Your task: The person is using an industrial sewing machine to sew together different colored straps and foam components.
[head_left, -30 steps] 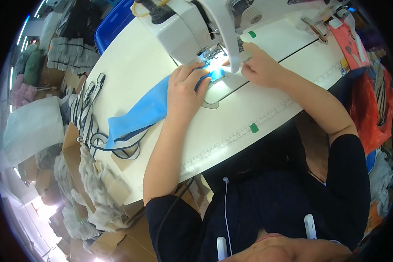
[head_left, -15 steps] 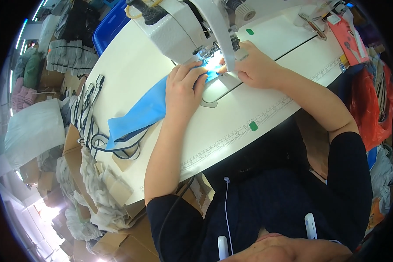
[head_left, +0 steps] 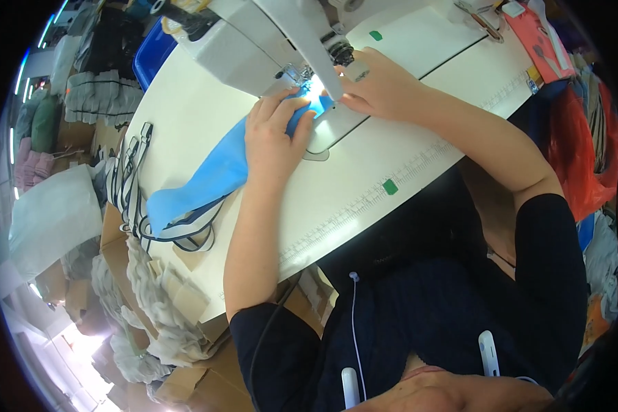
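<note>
My left hand (head_left: 276, 134) lies on the long blue fabric strip (head_left: 192, 185) left of the needle area of the white sewing machine (head_left: 239, 41), fingers bent but apart, pressing the cloth down. My right hand (head_left: 364, 93) is at the right of the needle, fingers curled in, tips partly hidden by the machine head; what they hold there is unclear. The lit presser foot (head_left: 295, 75) sits over the fabric's end. Striped straps (head_left: 130, 182) lie in loops at the table's left, partly under the blue fabric.
The white table (head_left: 336, 206) has a printed ruler along its front edge. A blue bin (head_left: 147, 55) stands behind it, a pink folder (head_left: 535, 48) and a tool (head_left: 477, 20) lie at the right. A red bag (head_left: 584, 172) hangs right. Cardboard boxes (head_left: 185, 381) and bundled goods crowd the left.
The view has shifted, so the machine and table sit higher and further left. Both hands remain at the needle area, with slightly altered finger positions.
</note>
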Demonstrator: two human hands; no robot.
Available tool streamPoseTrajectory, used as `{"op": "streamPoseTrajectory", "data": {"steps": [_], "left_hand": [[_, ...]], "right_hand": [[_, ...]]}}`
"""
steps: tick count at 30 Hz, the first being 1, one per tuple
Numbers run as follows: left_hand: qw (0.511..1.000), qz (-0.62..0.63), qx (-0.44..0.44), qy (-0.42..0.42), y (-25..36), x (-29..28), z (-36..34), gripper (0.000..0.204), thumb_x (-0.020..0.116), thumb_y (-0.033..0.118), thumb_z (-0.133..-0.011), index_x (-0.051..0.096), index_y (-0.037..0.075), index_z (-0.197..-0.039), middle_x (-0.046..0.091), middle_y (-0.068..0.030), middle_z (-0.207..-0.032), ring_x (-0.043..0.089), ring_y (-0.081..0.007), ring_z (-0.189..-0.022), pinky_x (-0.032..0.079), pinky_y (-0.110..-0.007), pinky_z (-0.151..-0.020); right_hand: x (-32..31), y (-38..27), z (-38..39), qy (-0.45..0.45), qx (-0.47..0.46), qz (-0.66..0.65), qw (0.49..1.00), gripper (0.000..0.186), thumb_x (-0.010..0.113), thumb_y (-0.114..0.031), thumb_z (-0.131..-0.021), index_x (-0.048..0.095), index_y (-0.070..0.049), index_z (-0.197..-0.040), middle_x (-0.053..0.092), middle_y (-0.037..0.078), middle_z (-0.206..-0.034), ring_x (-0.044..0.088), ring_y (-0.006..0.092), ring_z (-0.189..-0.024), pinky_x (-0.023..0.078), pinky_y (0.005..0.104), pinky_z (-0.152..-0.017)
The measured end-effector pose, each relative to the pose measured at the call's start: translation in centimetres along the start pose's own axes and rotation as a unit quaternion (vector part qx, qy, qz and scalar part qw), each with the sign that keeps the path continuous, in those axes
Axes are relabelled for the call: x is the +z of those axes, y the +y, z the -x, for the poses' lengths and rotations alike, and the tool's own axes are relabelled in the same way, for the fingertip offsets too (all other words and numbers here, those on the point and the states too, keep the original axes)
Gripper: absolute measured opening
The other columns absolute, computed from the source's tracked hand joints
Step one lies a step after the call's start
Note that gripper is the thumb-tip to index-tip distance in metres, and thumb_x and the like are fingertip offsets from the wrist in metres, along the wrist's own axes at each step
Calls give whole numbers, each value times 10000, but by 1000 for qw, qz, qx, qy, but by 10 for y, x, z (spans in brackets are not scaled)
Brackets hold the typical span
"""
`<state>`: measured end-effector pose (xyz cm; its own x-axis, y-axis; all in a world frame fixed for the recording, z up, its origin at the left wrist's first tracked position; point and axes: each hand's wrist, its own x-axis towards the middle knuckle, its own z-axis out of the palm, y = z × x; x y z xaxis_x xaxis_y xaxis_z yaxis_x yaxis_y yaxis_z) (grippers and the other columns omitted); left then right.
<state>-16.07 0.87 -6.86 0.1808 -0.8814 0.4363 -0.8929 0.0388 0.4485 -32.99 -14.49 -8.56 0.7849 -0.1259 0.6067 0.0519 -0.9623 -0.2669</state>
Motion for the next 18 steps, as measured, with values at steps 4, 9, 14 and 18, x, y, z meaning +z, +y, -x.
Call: {"op": "streamPoseTrajectory", "data": {"steps": [4, 9, 14, 18], "left_hand": [[1000, 4, 8, 2, 2, 0, -2, 249, 782, 160, -697, 680, 87, -912, 658, -58, -1074, 611, -277, -980, 485, -381, -847], [1000, 3, 0, -6, 4, -2, -3, 264, 791, 169, -689, 688, 91, -919, 660, -61, -1082, 613, -277, -979, 487, -387, -849], [1000, 14, 1, -7, -3, -3, 0, 216, 756, 139, -729, 697, 85, -930, 662, -69, -1094, 615, -277, -977, 488, -386, -852], [999, 14, -22, -20, 0, -3, 0, 175, 724, 108, -763, 696, 76, -933, 664, -77, -1086, 618, -280, -978, 487, -378, -856]], "right_hand": [[9, 3, -4, 2, 0, 36, 999, 69, 663, -180, -843, 682, -160, -906, 577, 2, -757, 549, 194, -857, 413, 352, -756], [1, 2, -9, -32, 82, -27, 996, 63, 651, -195, -859, 705, -167, -879, 590, -9, -751, 559, 166, -833, 417, 347, -764], [-9, -5, -17, -146, 173, -47, 973, 220, 676, -287, -858, 689, -68, -839, 613, 155, -1025, 546, 333, -1023, 458, 373, -874], [-10, -3, -19, -162, 225, -124, 953, 249, 665, -303, -866, 692, -61, -812, 599, 194, -1024, 548, 328, -1041, 453, 393, -868]]}}
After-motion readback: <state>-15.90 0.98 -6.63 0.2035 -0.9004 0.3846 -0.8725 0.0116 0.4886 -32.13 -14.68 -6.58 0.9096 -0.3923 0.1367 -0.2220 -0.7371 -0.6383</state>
